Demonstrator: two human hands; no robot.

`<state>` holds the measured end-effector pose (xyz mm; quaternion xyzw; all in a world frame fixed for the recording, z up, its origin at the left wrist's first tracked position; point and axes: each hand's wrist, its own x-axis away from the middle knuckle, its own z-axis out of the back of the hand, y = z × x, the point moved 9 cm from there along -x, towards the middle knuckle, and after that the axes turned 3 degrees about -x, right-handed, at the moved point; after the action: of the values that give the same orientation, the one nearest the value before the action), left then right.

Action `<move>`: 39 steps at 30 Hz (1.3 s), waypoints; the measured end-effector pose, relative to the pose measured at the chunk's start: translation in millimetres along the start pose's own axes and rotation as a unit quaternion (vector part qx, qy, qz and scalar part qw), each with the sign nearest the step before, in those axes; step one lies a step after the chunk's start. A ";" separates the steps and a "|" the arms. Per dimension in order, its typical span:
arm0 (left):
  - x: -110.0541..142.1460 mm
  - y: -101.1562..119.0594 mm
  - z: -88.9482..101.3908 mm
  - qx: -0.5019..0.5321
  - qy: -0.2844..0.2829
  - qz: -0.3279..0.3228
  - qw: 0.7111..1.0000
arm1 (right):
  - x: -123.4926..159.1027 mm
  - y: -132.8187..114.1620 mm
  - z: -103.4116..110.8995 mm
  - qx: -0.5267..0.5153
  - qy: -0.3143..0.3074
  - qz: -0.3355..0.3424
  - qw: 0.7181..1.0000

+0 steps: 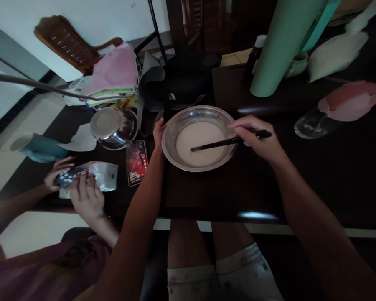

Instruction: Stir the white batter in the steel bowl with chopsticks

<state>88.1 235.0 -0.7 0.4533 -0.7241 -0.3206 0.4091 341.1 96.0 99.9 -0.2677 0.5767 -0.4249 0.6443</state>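
Note:
A wide stainless steel bowl (pixel 200 168) stands on the dark table in front of me, holding a pale, milky batter-like mixture (pixel 197 134). My left hand (pixel 158 133) grips the bowl's left rim, its thumb up along the outside and the other fingers mostly hidden. Pinched in my right hand (pixel 255 136) is a pair of black chopsticks (pixel 217 144), slanting over the right rim. Their tips dip into the mixture near the bowl's middle and carry some of it.
Left of the bowl lie a phone (pixel 138 163) with a lit screen and an upturned metal bowl (pixel 108 123). Beyond is a teal mug (pixel 37 146). Another person's hands (pixel 87 196) handle a plastic packet (pixel 106 175). A green cylinder (pixel 282 46) and a pink-topped clear container (pixel 347 102) stand right.

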 end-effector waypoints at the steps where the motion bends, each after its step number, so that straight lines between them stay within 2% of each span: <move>1: -0.2 0.2 0.2 -0.001 0.001 -0.002 1.000 | 0.7 0.4 -7.0 0.016 -0.014 0.004 1.000; 4: 0.1 0.2 1.8 0.004 0.013 -0.003 1.000 | 0.2 -0.4 -5.1 0.052 -0.001 0.019 0.998; 9: 2.0 0.5 1.7 0.008 0.017 0.001 1.000 | -2.5 -2.0 43.1 0.026 0.116 0.009 0.993; 11: 2.1 0.8 -0.4 0.002 0.003 0.000 1.000 | -2.3 -1.4 48.5 -0.005 0.125 -0.001 0.992; 13: 1.6 1.0 -1.1 -0.001 -0.003 -0.003 1.000 | -2.1 0.7 36.6 -0.024 0.088 -0.016 0.996; 15: 0.8 1.1 0.9 0.003 0.006 -0.006 1.000 | -0.6 1.5 14.5 -0.022 0.030 -0.019 0.999; 18: 0.0 0.2 3.4 0.007 0.018 -0.007 1.000 | 2.6 -4.5 -8.5 0.019 -0.019 0.025 0.999; 20: 0.1 0.0 2.7 0.008 0.013 -0.010 1.000 | 2.7 -5.9 -5.6 0.050 -0.006 0.035 0.998; 22: 0.5 -0.2 1.6 0.011 0.006 -0.011 1.000 | 1.1 -5.1 12.1 0.058 0.043 0.021 0.997; 25: 0.5 -1.1 2.3 0.016 0.005 -0.007 1.000 | -0.5 -4.7 42.8 0.015 0.117 -0.007 0.993; 26: 0.2 -1.1 2.5 0.016 0.003 -0.007 1.000 | -1.2 -4.6 46.4 0.000 0.119 -0.016 0.993; 28: -0.5 -0.7 2.7 0.013 -0.002 -0.010 1.000 | -2.3 -4.0 42.3 -0.024 0.096 -0.030 0.995; 32: -0.3 0.0 1.8 0.013 -0.005 -0.016 1.000 | -0.4 -2.3 3.5 -0.001 -0.012 -0.028 1.000; 34: 1.0 -0.4 0.8 0.013 0.001 -0.014 1.000 | 1.4 -3.1 -10.3 0.027 -0.038 -0.005 0.999; 36: 2.5 -0.1 -0.9 0.008 0.003 -0.013 1.000 | 1.3 -4.1 -9.7 0.048 -0.026 0.010 0.998; 39: 3.7 1.6 -4.4 -0.005 -0.008 -0.020 1.000 | -1.3 -4.6 16.4 0.054 0.049 -0.009 0.997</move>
<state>90.4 231.8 3.8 0.4634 -0.7167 -0.3361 0.3984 355.9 92.5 107.5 -0.2167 0.5816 -0.4741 0.6245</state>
